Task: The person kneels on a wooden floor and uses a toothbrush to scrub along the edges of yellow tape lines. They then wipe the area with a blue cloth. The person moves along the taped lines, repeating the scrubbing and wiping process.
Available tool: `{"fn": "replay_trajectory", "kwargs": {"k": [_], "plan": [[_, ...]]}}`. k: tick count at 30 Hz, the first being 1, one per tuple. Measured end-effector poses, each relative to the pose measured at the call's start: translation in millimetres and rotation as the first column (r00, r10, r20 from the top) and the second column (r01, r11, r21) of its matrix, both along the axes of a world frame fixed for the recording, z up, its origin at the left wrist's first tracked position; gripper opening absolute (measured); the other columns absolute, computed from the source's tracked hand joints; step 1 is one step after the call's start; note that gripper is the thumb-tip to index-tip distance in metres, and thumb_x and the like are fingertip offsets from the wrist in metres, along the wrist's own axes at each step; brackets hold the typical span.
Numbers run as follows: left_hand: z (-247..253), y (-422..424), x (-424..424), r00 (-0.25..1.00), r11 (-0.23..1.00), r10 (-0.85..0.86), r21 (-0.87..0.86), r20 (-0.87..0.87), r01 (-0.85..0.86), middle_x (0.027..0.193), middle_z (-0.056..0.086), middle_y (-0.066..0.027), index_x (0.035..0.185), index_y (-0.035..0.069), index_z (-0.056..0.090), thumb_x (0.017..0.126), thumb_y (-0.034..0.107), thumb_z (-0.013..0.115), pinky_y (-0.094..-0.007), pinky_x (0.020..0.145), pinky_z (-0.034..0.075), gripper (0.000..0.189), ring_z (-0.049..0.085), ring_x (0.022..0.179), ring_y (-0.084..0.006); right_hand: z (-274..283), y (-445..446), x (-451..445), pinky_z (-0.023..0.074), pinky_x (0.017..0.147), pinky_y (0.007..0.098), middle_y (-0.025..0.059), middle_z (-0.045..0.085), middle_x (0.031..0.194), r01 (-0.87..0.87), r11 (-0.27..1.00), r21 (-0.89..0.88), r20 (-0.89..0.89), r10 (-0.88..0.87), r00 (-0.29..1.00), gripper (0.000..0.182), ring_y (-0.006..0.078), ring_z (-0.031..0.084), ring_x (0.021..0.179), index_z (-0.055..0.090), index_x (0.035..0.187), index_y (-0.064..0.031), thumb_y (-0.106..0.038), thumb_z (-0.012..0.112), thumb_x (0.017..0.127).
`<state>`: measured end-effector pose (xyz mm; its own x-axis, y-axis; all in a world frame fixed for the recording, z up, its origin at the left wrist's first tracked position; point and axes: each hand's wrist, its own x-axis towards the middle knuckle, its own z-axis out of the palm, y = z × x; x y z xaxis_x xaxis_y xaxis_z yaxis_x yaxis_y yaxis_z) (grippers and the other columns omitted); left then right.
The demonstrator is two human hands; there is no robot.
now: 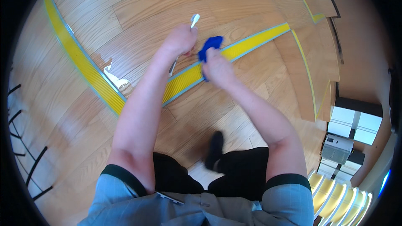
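Note:
My left hand (180, 39) is closed around a toothbrush (195, 20). Its white head points away from me, and the handle end shows below the fist, over the wood-plank floor. Just to the right, my right hand (219, 70) grips a bunched blue cloth (211, 45). The cloth overlaps a yellow ribbed strip (256, 42) with pale edges that crosses the floor; whether it presses on the strip I cannot tell. A second yellow ribbed strip (80, 56) runs down the left side. Beside it, a glossy white patch (115, 77) lies on the planks, apparently wet or reflecting light.
Wooden steps (306, 69) with yellow edging rise at the right. Beyond them are white-and-black cabinets (355, 121), a grey box-shaped appliance (337, 148) and a lit, ribbed yellow fixture (337, 197). Black metal legs (37, 166) stand at the left rim. My dark shoe (215, 150) is below my hands.

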<state>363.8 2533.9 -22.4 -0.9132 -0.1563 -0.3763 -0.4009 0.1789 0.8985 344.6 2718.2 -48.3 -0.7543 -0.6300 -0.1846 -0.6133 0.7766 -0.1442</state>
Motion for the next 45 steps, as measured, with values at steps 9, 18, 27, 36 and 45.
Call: {"fn": "replay_trajectory", "kwargs": {"k": [9, 18, 27, 36, 45], "plan": [[7.4, -16.9, 12.7, 0.998, 0.997, 0.066, -0.043, 0.023, -0.065, 0.065, 0.059, -0.0088, 0.075, 0.0, 0.057, 0.099, 0.036, 0.043, -0.0318, 0.047, 0.049, 0.045, 0.056, 0.052, -0.0173, 11.7, 18.0, -23.9, 0.0505, 0.078, 0.0507, 0.0218, 0.064, 0.102, 0.193, 0.975, -0.106, -0.014, -0.196, 0.981, 0.032, 0.0407, 0.063, 0.092, 0.052, 0.107, -0.0039, -0.029, 0.054, 0.088], [5.8, 15.7, 12.2, 0.988, 0.978, 0.096, 0.176, 0.118, -0.116, 0.066, 0.06, -0.0069, 0.079, 0.002, 0.059, 0.102, 0.04, 0.038, -0.0274, 0.049, 0.047, 0.049, 0.056, 0.051, -0.0148, -4.8, 169.6, -41.8, 0.0456, 0.066, 0.0293, 0.0068, 0.061, 0.077, 0.485, 0.731, -0.479, 0.453, -0.267, 0.85, 0.027, 0.0142, 0.054, 0.072, 0.058, 0.102, -0.0004, -0.024, 0.06, 0.09], [16.9, 85.8, 44.6, 0.961, 0.985, 0.067, 0.132, 0.269, -0.106, 0.066, 0.06, -0.0078, 0.088, -0.001, 0.06, 0.103, 0.04, 0.034, -0.0258, 0.051, 0.048, 0.051, 0.056, 0.051, -0.0132, -59.9, 155.3, 46.3, 0.0445, 0.057, 0.0235, 0.0017, 0.059, 0.081, 0.498, 0.717, -0.489, 0.852, 0.267, 0.451, 0.025, 0.0076, 0.053, 0.065, 0.054, 0.105, -0.005, -0.029, 0.057, 0.098], [49.6, 104.4, 103.0, 0.96, 0.943, -0.086, 0.333, 0.265, -0.007, 0.09, 0.06, -0.0035, 0.086, 0.01, 0.067, 0.103, 0.046, 0.036, -0.0272, 0.075, 0.044, 0.051, 0.053, 0.08, -0.0128, -2.8, 108.6, 58.1, 0.0497, 0.077, 0.0268, 0.0011, 0.06, 0.102, 0.919, 0.394, -0.006, 0.864, 0.465, -0.193, 0.027, 0.009, 0.058, 0.092, 0.054, 0.118, -0.0109, -0.032, 0.051, 0.101], [42.9, 129.6, 85.8, 0.986, 0.96, 0.011, 0.279, -0.167, 0.036, 0.112, 0.059, -0.0143, 0.105, 0.009, 0.07, 0.101, 0.042, 0.039, -0.0356, 0.096, 0.042, 0.046, 0.052, 0.109, -0.024, 32.3, 93.5, 50.1, 0.0507, 0.09, 0.0381, 0.0081, 0.056, 0.127, 0.953, 0.297, -0.068, 0.883, 0.462, -0.081, 0.039, 0.0203, 0.056, 0.112, 0.047, 0.135, -0.0129, -0.033, 0.034, 0.104]]}}
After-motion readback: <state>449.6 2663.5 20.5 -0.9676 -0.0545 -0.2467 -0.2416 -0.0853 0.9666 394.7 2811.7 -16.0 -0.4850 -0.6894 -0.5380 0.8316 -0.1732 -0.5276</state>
